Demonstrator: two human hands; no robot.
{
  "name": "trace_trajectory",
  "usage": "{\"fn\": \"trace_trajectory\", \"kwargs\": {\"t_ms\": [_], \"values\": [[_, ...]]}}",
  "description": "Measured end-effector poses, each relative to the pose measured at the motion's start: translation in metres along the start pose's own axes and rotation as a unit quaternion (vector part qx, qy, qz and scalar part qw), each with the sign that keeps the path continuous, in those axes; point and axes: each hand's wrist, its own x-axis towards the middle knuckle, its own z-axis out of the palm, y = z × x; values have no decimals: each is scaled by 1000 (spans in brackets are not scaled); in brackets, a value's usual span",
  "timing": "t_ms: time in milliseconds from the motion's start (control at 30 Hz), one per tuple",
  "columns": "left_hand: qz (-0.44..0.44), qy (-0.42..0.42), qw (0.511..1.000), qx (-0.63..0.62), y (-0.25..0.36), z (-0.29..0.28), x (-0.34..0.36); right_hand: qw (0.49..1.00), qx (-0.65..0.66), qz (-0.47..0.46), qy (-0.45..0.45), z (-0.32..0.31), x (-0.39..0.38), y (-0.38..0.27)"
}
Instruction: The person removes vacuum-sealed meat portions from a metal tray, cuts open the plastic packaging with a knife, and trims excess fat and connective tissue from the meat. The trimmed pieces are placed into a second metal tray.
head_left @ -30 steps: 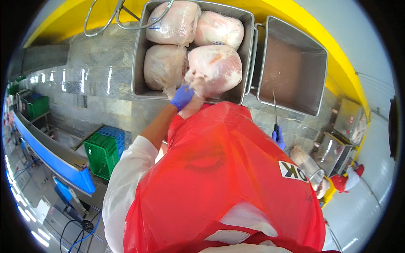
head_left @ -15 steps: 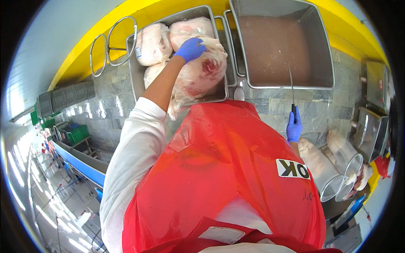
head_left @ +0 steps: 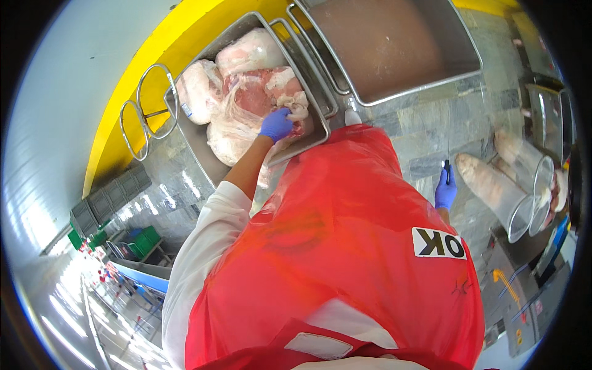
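Observation:
My left hand (head_left: 277, 125), in a blue glove, is closed on crumpled whitish plastic wrap (head_left: 295, 106) at the near right of a metal tub (head_left: 319, 137). Beside it lies a large piece of meat (head_left: 251, 89), its pink-red surface bared and its wrap bunched around it. Other pale wrapped meat pieces (head_left: 250, 50) fill the same tub. Low at my right side, my right hand (head_left: 446, 191), also blue-gloved, is wrapped round the black handle of a knife (head_left: 447, 166). The thin blade points away from me and shows only faintly against the floor.
A second, larger metal tub (head_left: 413, 94) with a brownish inside stands to the right of the first. Further right are clear plastic cylinders (head_left: 522, 216) with pale meat in them. A frame of round metal hoops (head_left: 145, 117) stands at the left, before a yellow wall base (head_left: 117, 102).
My left hand has drawn the wrap toward me, baring the red meat under it. The right hand with the knife has moved lower and outward. The whole view has turned and shifted.

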Motion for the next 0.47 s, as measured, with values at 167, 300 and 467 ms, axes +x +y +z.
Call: {"fn": "trace_trajectory", "kwargs": {"t_ms": [167, 300, 467], "values": [[46, 98, 992, 65, -37, -18, 3, 1000, 8, 1, -26, 24, -46, -31], [112, 133, 967, 184, -45, -63, 42, 998, -1, -8, -65, 49, -87, -61], [120, 185, 952, 211, -89, -86, 75, 985, -29, -39, -166, 69, -118, -145]]}}
